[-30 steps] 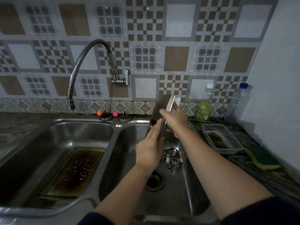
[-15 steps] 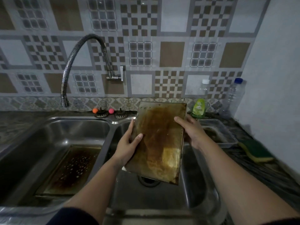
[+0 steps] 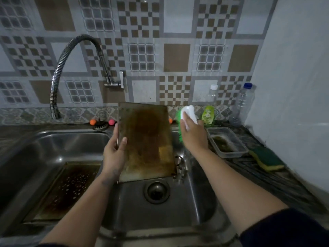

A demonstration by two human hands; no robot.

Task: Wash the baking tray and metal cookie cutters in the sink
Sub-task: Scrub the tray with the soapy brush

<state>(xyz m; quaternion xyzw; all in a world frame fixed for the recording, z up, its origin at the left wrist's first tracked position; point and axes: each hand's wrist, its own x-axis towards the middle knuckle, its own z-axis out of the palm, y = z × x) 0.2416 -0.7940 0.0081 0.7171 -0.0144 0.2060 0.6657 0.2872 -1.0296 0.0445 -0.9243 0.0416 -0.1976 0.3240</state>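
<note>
tray: baking tray (image 3: 145, 139) held near upright over the right basin of the sink (image 3: 204, 207), lower edge down near the drain; face toward camera brown and greasy, looks unwashed
left hand: left hand (image 3: 114, 154) grips the tray's left edge, thumb on the front face, fingers behind
right hand: right hand (image 3: 193, 134) curled round a scrub brush (image 3: 185, 118), white handle, green bristles, just right of the tray's top corner; bristles not on the tray, as far as visible
cutters: metal cookie cutters (image 3: 179, 166) lie in the right basin, partly hidden behind the tray's right edge; number unclear
faucet: faucet (image 3: 58, 81) spout hangs over the left basin, no water seen running
left basin: second dark tray (image 3: 62, 188) lies flat, spotted with droplets or foam
surface: soap bottle (image 3: 208, 114), plastic container (image 3: 227, 141), green-yellow sponge (image 3: 267, 158) on the right
progress: early; brush in hand, scrubbing not yet started on this face
left to do: scrub and rinse the tray, then all the cutters
risk: greasy tray held one-handed could slip
</note>
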